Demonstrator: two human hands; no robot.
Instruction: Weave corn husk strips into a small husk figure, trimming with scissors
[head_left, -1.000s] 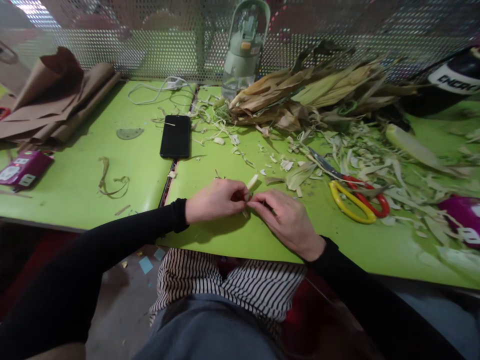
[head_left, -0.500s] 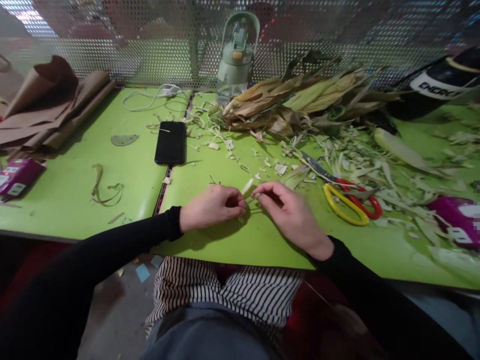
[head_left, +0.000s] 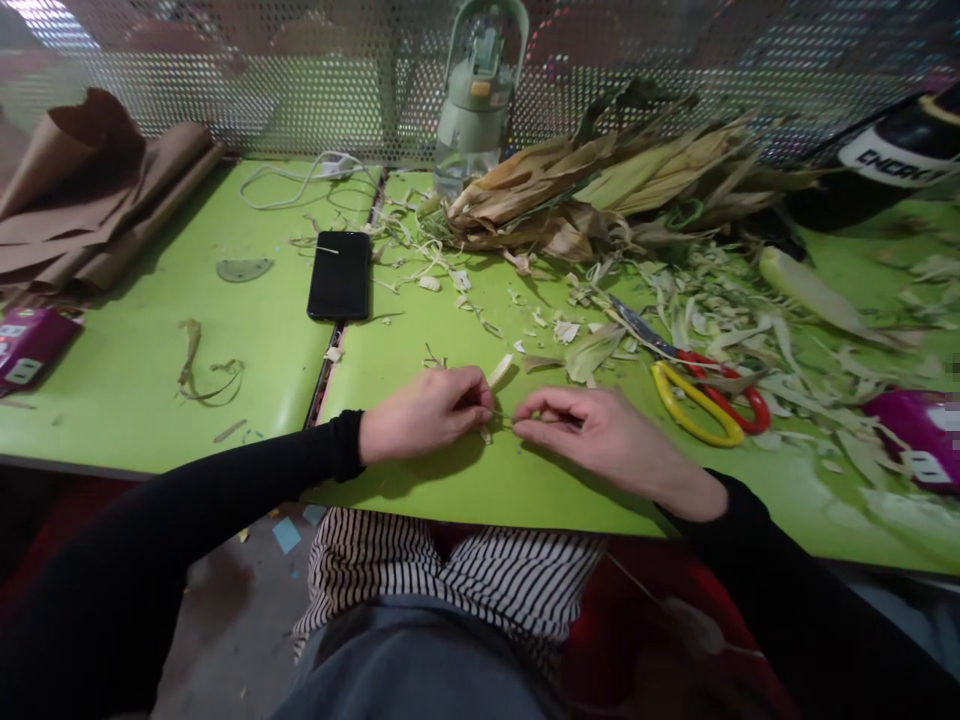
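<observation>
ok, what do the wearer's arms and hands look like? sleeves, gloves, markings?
Left hand and right hand are bare: no gloves, rings or watch visible. Left sleeve and right sleeve are plain black, reaching the wrists; the left cuff looks bunched. No markings seen on either sleeve.

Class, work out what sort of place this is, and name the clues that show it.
Probably a craft worktable: the green tabletop holds a bundle of what look like dried corn husks, scattered pale strips and red-and-yellow-handled scissors.
</observation>
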